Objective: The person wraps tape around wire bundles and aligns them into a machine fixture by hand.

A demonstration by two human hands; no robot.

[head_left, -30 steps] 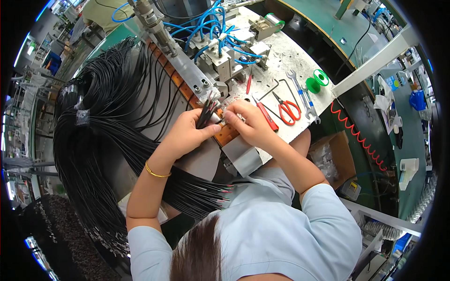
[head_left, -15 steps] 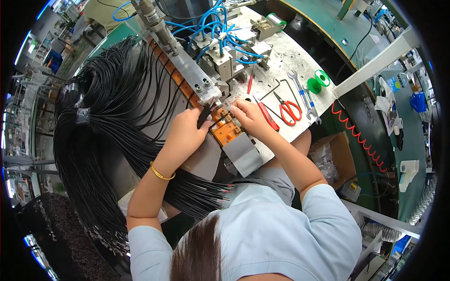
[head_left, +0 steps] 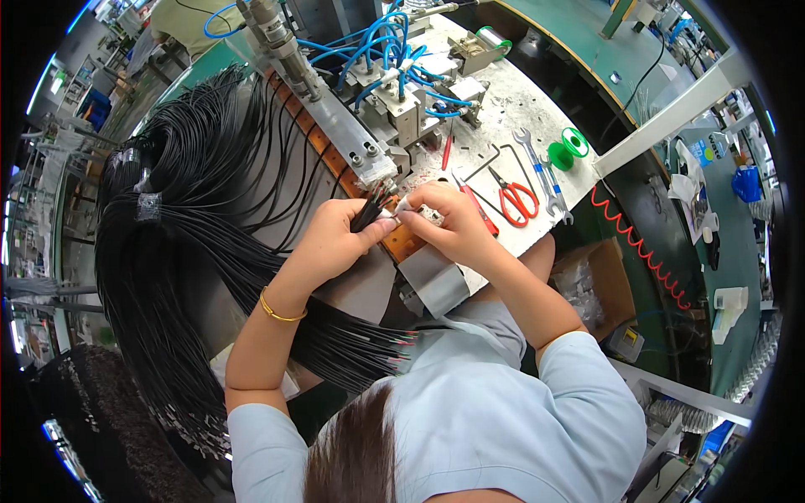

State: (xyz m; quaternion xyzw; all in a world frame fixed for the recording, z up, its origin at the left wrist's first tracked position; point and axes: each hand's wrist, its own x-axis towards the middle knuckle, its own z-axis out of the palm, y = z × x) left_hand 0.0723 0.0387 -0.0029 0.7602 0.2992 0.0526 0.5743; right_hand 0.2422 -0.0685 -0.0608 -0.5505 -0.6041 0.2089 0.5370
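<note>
My left hand (head_left: 335,241) is closed round a short bunch of black cables (head_left: 369,213), their stripped coloured ends pointing up toward the metal press head (head_left: 373,164). At its thumb tip, my right hand (head_left: 451,223) is pinched with thumb and fingers meeting the left ones. A small pale bit shows between the two hands, too small to name. Below them runs the orange-brown metal rail (head_left: 402,241) of the machine, partly hidden by my hands. A grey metal block (head_left: 434,281) sits at the rail's near end.
A large bundle of black cables (head_left: 159,277) hangs at the left. To the right on the white worktop lie red-handled scissors (head_left: 518,204), wrenches (head_left: 541,172) and a green spool (head_left: 572,144). Blue air hoses (head_left: 386,54) crowd the machine behind. A cardboard box (head_left: 608,277) stands lower right.
My right hand has shifted slightly and its fingers have come together with my left thumb. My left hand has turned, and the bunch of cable ends now shows between the hands, over the rail.
</note>
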